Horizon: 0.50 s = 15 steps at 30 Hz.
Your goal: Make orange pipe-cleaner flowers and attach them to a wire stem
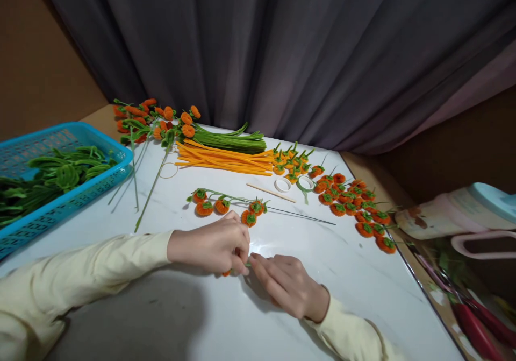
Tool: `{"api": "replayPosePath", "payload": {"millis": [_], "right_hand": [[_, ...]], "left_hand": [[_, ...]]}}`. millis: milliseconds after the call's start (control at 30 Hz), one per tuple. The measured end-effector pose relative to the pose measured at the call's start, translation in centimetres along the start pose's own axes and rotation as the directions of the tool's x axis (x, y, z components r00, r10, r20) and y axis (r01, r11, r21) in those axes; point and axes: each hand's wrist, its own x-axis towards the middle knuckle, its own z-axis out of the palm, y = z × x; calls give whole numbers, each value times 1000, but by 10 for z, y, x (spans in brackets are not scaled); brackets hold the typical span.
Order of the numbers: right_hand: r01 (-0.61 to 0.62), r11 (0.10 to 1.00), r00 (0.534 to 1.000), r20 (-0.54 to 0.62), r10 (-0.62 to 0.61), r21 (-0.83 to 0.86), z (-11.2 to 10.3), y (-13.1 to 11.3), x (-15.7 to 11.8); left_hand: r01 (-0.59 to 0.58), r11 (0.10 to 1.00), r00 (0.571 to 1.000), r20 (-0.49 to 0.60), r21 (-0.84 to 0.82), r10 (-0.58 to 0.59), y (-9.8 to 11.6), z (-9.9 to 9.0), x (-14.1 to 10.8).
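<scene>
My left hand (215, 245) is closed around a small pipe-cleaner persimmon; only a sliver of its orange body (226, 273) shows below the fingers. From that grip a thin green stem (247, 265) runs to my right hand (288, 285), whose thumb and fingertips pinch its end. Most of the held piece is hidden by the fingers. Just beyond my hands lies a finished branch (234, 196) with several orange persimmons and green leaves, its bare wire pointing right.
Left stands a blue basket (126, 159) of green leaves. Behind lie yellow-orange pipe cleaners (226, 158), green ones (229, 140) and orange persimmon branches (139, 116). Tape rolls (282, 185), a wooden stick (271, 192) and loose persimmons (350, 199) lie right, near a tumbler (443, 216) and red-handled pliers (473, 331).
</scene>
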Motion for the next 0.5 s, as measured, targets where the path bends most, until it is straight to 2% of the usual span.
{"api": "replayPosePath", "payload": {"millis": [67,100,133,200,267,333,400,433,500], "right_hand": [[14,1000,1000,17,-13,-28,-1,-1,-1],[-12,1000,1000,18,13,-16,1,-1,-2],[-54,999,998,13,54,7,3,-1,-3],[-147,986,988,-27,149,77,8,-2,-6],[-199,970,976,-60,209,138,14,-2,-9],[-230,959,968,-62,243,164,18,-2,-9],[-213,966,973,-63,223,144,18,-1,-6],[-185,976,979,-64,193,118,18,-1,-5],[-117,992,992,-46,119,52,16,-1,-1]], "left_hand": [[56,988,997,67,-142,-47,-5,1,2],[65,987,996,74,-145,-55,-6,2,3],[62,993,997,48,-99,-57,-6,4,2],[17,995,998,-57,99,-11,-4,8,0],[-58,932,983,-144,357,116,1,12,-3],[-118,812,959,-146,572,241,6,14,-6],[-152,710,946,-107,687,307,10,15,-7],[-167,687,943,-88,708,320,11,15,-7],[-191,697,943,-67,691,325,11,14,-7]]}}
